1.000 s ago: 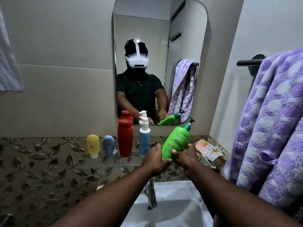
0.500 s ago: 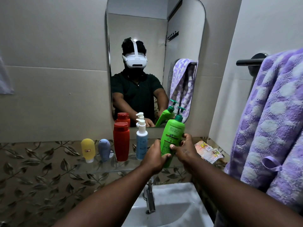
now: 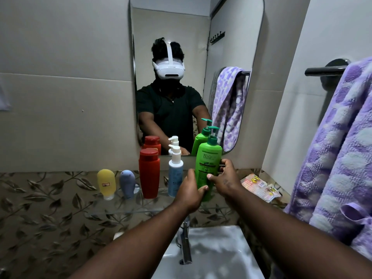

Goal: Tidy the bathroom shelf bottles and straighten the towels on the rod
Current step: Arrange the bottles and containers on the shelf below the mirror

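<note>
- The purple spotted towel (image 3: 340, 150) is hung over the dark rod (image 3: 324, 71) on the right wall, bunched up and pretty uneven.
- The mirror (image 3: 227, 47) is fixed above the glass shelf (image 3: 128, 206), with leaf-pattern tile below and a white sink (image 3: 213, 256) with a metal tap (image 3: 185, 246) under that.
- The green pump bottle (image 3: 208, 164) is held upright at the right end of the shelf row, label side shown; the print on it is too blurry to be read.
- It's gripped by both hands: left hand (image 3: 190, 193) wrapped round the lower part, right hand (image 3: 226, 179) closed round the middle.
- A red bottle (image 3: 149, 174) and a white-pump blue bottle (image 3: 175, 174) are stood upright just left of it.
- A yellow tube (image 3: 106, 183) with a small unreadable sticker and a blue-grey tube (image 3: 127, 182) are stood cap-down further left.
- Some printed sachets (image 3: 259, 187) are left lying on the right, text not legible.
</note>
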Demonstrator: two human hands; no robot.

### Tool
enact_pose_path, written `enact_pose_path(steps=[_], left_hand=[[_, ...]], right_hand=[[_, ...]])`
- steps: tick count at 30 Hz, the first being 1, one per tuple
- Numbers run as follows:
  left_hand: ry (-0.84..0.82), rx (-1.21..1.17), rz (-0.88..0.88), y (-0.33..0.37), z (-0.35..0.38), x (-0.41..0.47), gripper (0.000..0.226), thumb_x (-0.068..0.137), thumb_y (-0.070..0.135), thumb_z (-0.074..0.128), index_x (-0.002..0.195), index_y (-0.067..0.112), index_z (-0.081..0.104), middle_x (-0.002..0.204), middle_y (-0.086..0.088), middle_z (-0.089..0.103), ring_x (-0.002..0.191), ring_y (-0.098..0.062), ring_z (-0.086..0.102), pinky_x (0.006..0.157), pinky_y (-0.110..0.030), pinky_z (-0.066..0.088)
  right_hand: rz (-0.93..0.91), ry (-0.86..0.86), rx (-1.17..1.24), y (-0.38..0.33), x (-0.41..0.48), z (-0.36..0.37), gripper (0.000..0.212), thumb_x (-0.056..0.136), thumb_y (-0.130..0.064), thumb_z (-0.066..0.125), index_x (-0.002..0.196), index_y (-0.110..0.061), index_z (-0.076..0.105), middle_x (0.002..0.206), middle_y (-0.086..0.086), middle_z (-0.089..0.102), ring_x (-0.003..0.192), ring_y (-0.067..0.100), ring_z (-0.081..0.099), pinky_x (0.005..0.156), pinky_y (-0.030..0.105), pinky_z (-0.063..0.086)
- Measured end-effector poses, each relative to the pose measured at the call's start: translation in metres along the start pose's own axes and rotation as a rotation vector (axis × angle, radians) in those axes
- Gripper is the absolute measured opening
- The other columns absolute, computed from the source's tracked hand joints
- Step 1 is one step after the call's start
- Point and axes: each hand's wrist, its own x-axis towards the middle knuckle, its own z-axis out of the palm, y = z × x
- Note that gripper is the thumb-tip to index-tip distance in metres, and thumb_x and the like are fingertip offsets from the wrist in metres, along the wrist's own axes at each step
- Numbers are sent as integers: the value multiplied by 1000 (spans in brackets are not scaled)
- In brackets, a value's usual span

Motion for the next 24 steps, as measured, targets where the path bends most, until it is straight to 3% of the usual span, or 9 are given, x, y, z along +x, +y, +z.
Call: enact_pose_path(steps=[4,9,15,24], left_hand=[[12,-2,-10,-2,3,3,42,93,24,70,122,18,41,125,-8,61,110,-22,61,85,-32,48],[23,-4,-8,-3,5,6,42,93,23,70,123,18,41,126,-9,61,113,-24,61,91,-37,52],[12,-22,-2,-3,6,7,44,93,22,70,126,17,41,128,-9,60,114,-24,61,96,-45,54],[28,-24,-3,-1,5,6,44,91,23,72,124,17,44,126,-9,62,112,-24,62,94,-42,55]], right_hand=[[-17,-25,-5,2,3,0,52,83,6,73,122,-16,46,117,11,64,112,29,64,100,48,53],[-11,-52,47,7,5,0,48,85,7,71,119,-19,49,109,1,67,111,25,67,96,43,56],[1,-94,33,13,8,-2,46,85,9,69,118,-16,50,115,8,68,113,27,66,95,41,56],[20,-105,7,23,10,0,42,86,7,69,122,-9,54,115,16,70,110,35,67,98,56,53]])
